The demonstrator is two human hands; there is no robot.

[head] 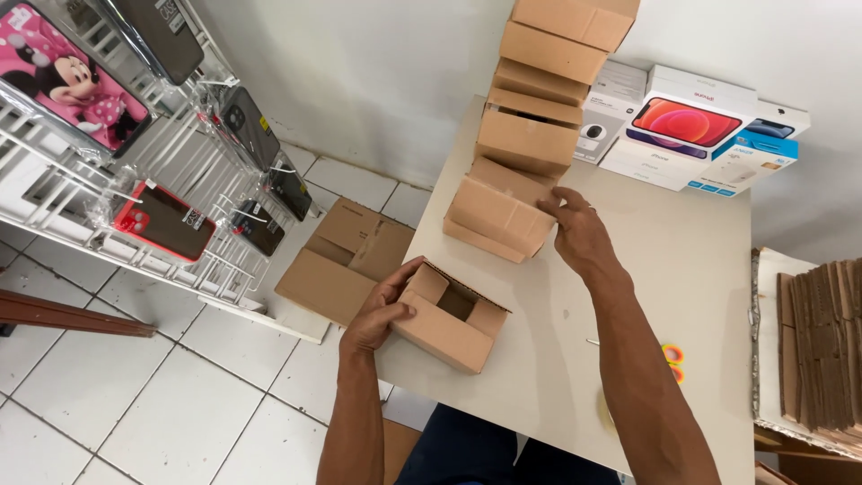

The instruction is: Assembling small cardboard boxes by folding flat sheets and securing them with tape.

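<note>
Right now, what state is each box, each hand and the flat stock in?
Small box: flaps open, on the table edge.
Left hand: gripping the small box.
Right hand: touching the box stack.
Box stack: closed, leaning.
Floor box: open.
Flat cardboard: folded, stacked.

Matt brown cardboard boxes [449, 319] on a smooth, pale table [700, 269].

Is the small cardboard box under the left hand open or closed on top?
Open. The small cardboard box has its top flaps standing up, and its dark inside shows between them. The left hand grips its side.
</note>
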